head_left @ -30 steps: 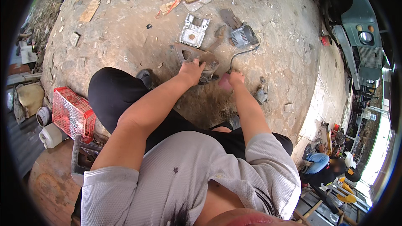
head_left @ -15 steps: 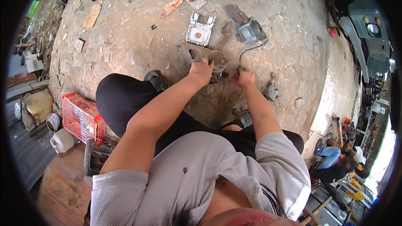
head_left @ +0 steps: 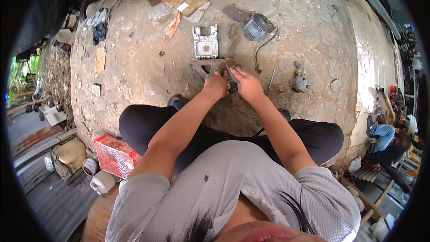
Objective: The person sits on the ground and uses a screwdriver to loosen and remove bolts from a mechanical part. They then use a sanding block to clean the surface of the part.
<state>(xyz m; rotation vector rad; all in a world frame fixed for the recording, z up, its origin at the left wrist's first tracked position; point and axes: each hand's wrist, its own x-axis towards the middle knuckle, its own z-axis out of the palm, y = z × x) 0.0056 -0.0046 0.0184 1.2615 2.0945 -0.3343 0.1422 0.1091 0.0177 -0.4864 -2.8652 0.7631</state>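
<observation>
My left hand (head_left: 217,85) grips a rusty triangular metal bracket (head_left: 202,68) lying on the floor before my crossed legs. My right hand (head_left: 246,85) is on the same bracket, its fingers over the right end and its thumb mostly hidden. A silvery cast housing (head_left: 205,49) lies just beyond the bracket. Up and to the right sits a finned alternator-like part (head_left: 255,27), near a black cable (head_left: 258,54). A thin rod (head_left: 271,78) and a small grimy metal component (head_left: 300,83) are to my right.
Cardboard (head_left: 188,0) lies at the far side. A red crate (head_left: 114,154) and a white jug (head_left: 101,183) are by my left knee, near corrugated sheets (head_left: 42,201). Another person (head_left: 385,141) crouches at the right, among tools and clutter. A vehicle's body (head_left: 380,9) edges the upper right.
My right hand has moved from the cable, where it had a pink thing, up and left onto the bracket. The view has shifted, showing more clutter at the left.
</observation>
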